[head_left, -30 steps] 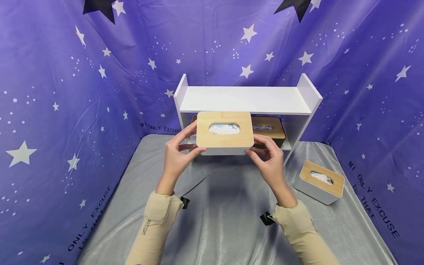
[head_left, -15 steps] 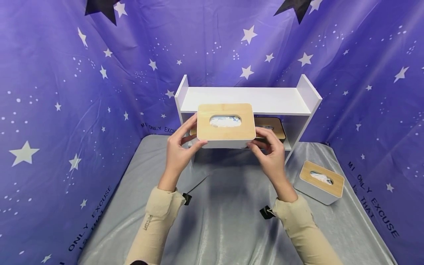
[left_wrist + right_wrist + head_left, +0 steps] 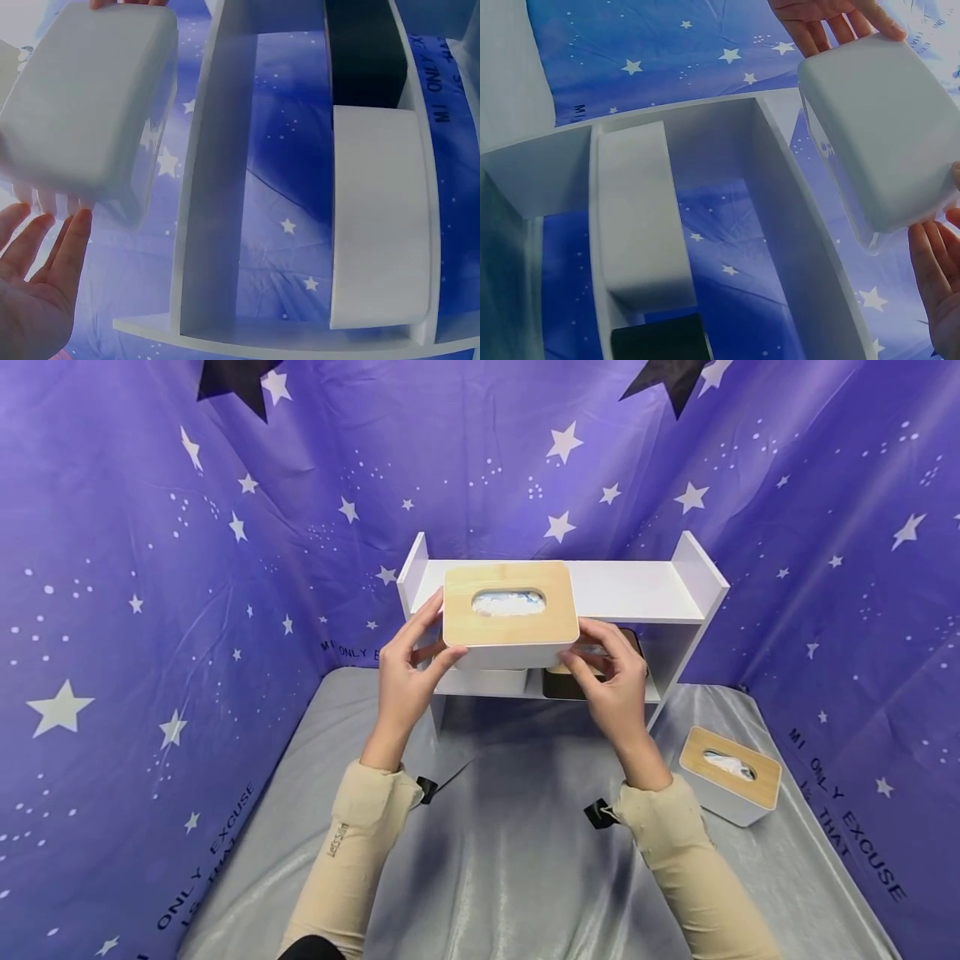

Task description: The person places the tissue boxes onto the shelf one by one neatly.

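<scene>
A white tissue box with a pale wooden lid (image 3: 510, 631) is held up between both hands, at about the top board's height in the head view. My left hand (image 3: 405, 681) grips its left end, thumb in front and fingers on the side. At the opposite end, my right hand (image 3: 618, 685) pinches it likewise. Both wrist views show the box's plain white underside (image 3: 82, 97), beyond the shelf's top board. On the lower board sit another white tissue box (image 3: 382, 217) and a dark tissue box (image 3: 664, 341), side by side and partly hidden in the head view.
The white two-tier shelf (image 3: 637, 589) has raised side panels. To its right, on the grey cloth (image 3: 510, 827), stands another white tissue box with a wooden lid (image 3: 731, 768). Purple star-printed curtains (image 3: 480, 460) surround the back and sides.
Both hands have raised the tissue box, from in front of the lower compartment to overlapping the top board in the head view. The boxes on the shelf and cloth stay put.
</scene>
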A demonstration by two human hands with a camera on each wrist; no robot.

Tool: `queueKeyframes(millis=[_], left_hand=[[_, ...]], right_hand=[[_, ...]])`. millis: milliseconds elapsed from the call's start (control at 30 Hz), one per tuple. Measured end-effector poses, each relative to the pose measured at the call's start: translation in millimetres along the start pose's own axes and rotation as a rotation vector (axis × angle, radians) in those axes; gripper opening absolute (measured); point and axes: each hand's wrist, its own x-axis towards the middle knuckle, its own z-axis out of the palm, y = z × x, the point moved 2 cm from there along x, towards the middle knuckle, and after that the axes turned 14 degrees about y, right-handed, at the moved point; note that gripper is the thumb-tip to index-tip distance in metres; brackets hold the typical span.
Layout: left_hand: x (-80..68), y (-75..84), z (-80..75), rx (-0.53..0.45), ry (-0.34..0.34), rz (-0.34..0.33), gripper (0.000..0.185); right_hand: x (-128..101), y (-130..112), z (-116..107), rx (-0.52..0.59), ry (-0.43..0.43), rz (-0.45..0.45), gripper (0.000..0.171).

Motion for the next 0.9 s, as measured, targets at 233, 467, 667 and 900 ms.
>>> queueKeyframes(millis=[233,467,667,900], left_hand=[[15.7,1.6,7.3,0.018,0.019,-0.055,0.060],[36.2,-5.5,19.7,0.053,0.066,-0.116,0.053],[50.1,-10.1,27.4,0.067,0.111,-0.142,0.052],[67.7,-23.8,31.5,0.088,0.149,-0.157,0.047]], right_hand=[[16,3,9,-0.028,0.017,0.009,0.035],[34,10,22,-0.098,0.050,0.055,0.033],[47,19,33,-0.146,0.053,0.120,0.033],[59,23,43,-0.183,-0.019,0.172,0.036]])
